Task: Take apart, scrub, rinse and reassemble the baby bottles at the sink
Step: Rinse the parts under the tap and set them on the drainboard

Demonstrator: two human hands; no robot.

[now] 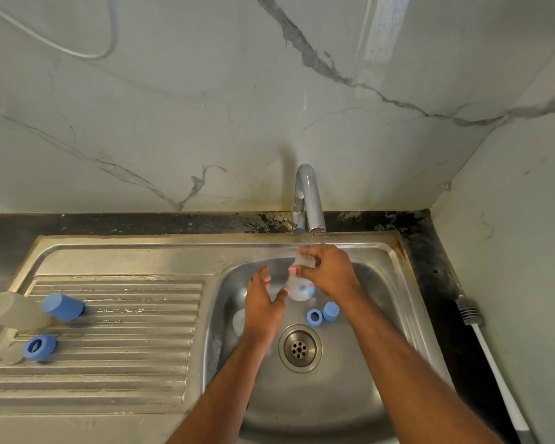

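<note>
Right now my right hand (329, 272) has its fingers curled around a clear bottle (298, 285), holding it over the basin with the open neck tipped up toward the tap (310, 200), where a thin thread of water (311, 241) runs down to it. How much water is inside the bottle I cannot tell; its lower part shows some blue print. My left hand (265, 299) is beside it with the fingers spread and relaxed, the thumb reaching toward the bottle's base, gripping nothing. Below my hands, on the floor of the sink (382, 331), lie two blue pieces just beside each other: a ring (314, 317) with its hole facing up and a cap (330, 311). A pale, clear piece (238, 320) lies half hidden behind my left wrist; I cannot make out what it is. The drain (299, 348) sits near the middle of the basin. Out on the ribbed draining board (116, 331) to the left, a second clear bottle (12, 310) lies on its side with a blue cap (63, 307) at its end, and one more blue ring (40, 347) sits nearer me. So I count two bottles, two caps and two rings. Off to the right, on the dark counter (436, 283), one bottle brush (471, 315) with a white handle lies along the wall.
</note>
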